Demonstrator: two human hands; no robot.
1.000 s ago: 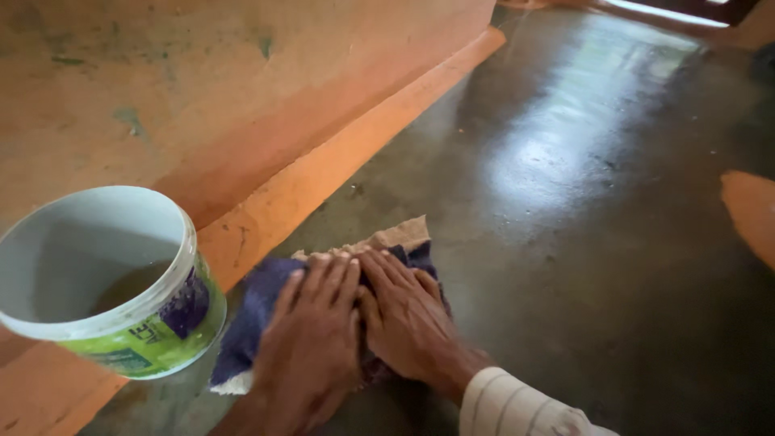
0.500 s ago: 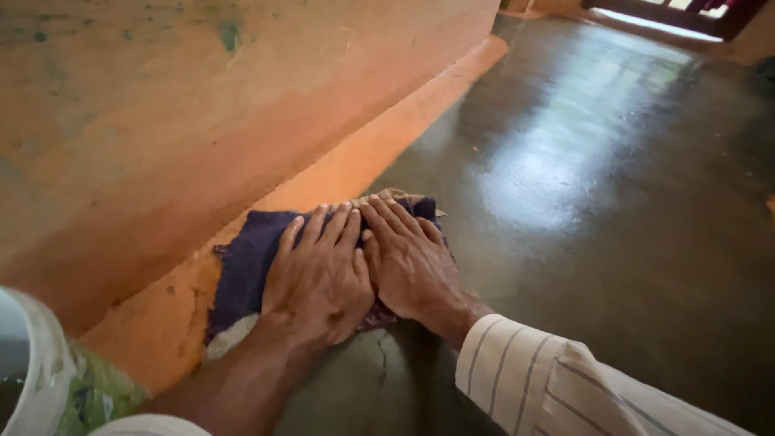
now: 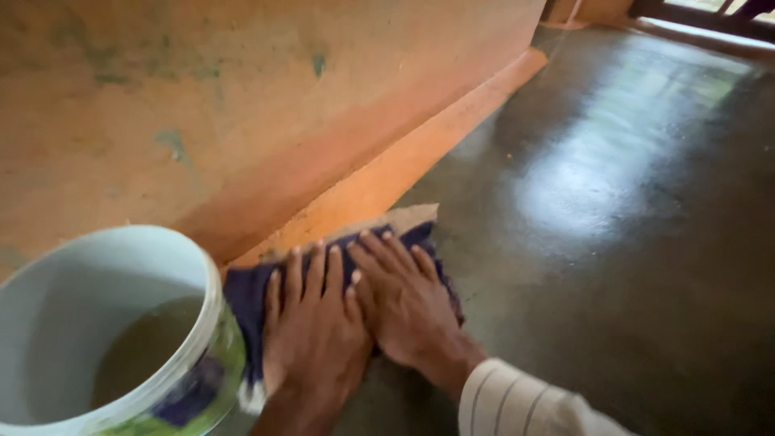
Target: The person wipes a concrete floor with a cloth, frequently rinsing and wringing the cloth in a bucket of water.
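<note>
Both hands press flat on a dark blue cloth (image 3: 250, 291) lying on the wet dark floor (image 3: 613, 242), at the foot of the orange skirting (image 3: 420, 161). Left hand (image 3: 311, 331): fingers extended, close together, palm down on cloth. Right hand (image 3: 404, 299): fingers slightly spread, beside the left at 3 o'clock, touching it. White bucket (image 3: 97, 331) holding murky water stands at 9 o'clock, just beside the cloth.
</note>
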